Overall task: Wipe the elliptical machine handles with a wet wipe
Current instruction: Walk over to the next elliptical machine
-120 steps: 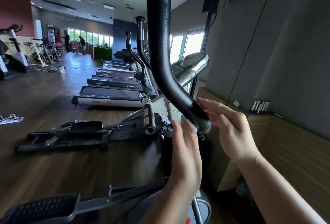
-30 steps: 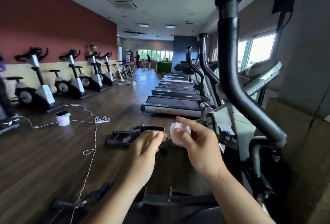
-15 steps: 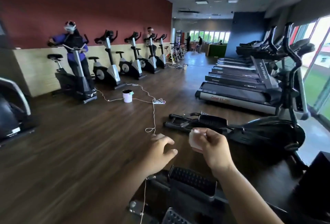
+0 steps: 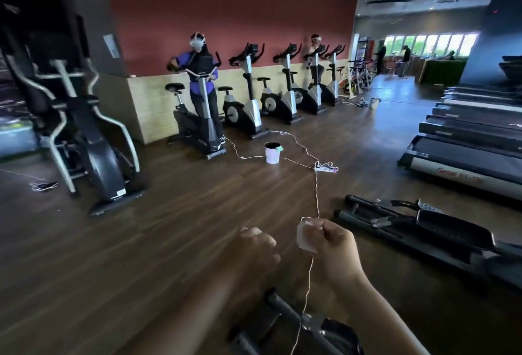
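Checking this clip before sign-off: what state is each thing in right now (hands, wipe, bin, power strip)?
Wipe: pinched by right hand, in the air, touching no machine.
Left hand: loosely curled, empty, blurred.
Bin: upright on floor, dark liner.
Power strip: flat on floor, white cord running from it.

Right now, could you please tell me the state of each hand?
Left hand: blurred, fingers loosely curled, nothing visible in it.
Right hand: closed, pinching the wet wipe.
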`<state>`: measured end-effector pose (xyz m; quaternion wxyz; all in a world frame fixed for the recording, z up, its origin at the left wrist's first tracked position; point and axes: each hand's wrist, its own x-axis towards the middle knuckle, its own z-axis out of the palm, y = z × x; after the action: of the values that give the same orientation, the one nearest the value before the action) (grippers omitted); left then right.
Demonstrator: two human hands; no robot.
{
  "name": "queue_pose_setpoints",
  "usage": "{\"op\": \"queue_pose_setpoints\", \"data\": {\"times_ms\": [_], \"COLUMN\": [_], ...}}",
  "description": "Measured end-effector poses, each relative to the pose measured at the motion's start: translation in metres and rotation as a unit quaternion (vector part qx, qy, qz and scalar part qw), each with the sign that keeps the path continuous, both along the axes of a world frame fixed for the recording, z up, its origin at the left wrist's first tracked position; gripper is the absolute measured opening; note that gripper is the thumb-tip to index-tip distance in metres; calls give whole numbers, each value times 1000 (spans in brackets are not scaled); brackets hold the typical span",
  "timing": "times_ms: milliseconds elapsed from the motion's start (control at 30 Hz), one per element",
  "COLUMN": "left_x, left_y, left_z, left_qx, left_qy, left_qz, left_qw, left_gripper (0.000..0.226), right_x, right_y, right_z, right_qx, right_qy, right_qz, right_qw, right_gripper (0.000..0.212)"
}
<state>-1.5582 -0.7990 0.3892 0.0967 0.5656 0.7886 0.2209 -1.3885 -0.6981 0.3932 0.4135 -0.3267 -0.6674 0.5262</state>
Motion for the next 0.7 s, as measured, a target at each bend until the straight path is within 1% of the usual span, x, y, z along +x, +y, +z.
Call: {"op": "queue_pose_setpoints", "data": {"times_ms": [33, 67, 133, 200, 300, 367, 400, 467, 533, 600, 633, 700], "left_x": [-19, -39, -80, -117, -174, -224, -251, -304, -353, -398, -419, -451], "left_y": [9, 19, 40, 62, 95, 119, 131, 153, 173, 194, 206, 230], "left_z": [-1, -4, -11, -16, -23, -30, -32, -34, -33, -29, -28, -26], "left_qx": [-4, -3, 1, 3, 11, 20, 17, 18, 13, -6, -13, -20], "left_qy": [0, 6, 15, -4, -23, -25, -21, -18, -14, -8, -7, -5], "left_qz": [2, 6, 17, 25, 21, 7, 0, -16, -37, -60, -70, -82], "left_qw": [1000, 1000, 1000, 1000, 999, 999, 1000, 1000, 999, 998, 997, 996], "left_gripper": [56, 54, 36, 28, 34, 35, 33, 30, 33, 43, 47, 58], "right_x": [-19, -37, -75, -112, -170, -217, -241, -286, -330, -370, -389, -422], "right_y": [15, 29, 57, 82, 114, 134, 143, 160, 176, 192, 201, 218], "right_z": [-4, -7, -12, -15, -21, -27, -29, -32, -33, -34, -34, -33], "right_qx": [-9, -18, -22, -16, -8, -11, -10, -7, 1, -4, -12, -30], "right_qy": [-3, -8, -20, -33, -49, -40, -39, -44, -50, -38, -32, -22], "right_qz": [5, 12, 6, -5, -8, -10, -15, -27, -45, -63, -72, -85], "right_qw": [1000, 1000, 1000, 999, 999, 999, 999, 999, 998, 997, 997, 996], "right_gripper": [25, 26, 20, 15, 13, 26, 30, 28, 30, 38, 37, 26]}}
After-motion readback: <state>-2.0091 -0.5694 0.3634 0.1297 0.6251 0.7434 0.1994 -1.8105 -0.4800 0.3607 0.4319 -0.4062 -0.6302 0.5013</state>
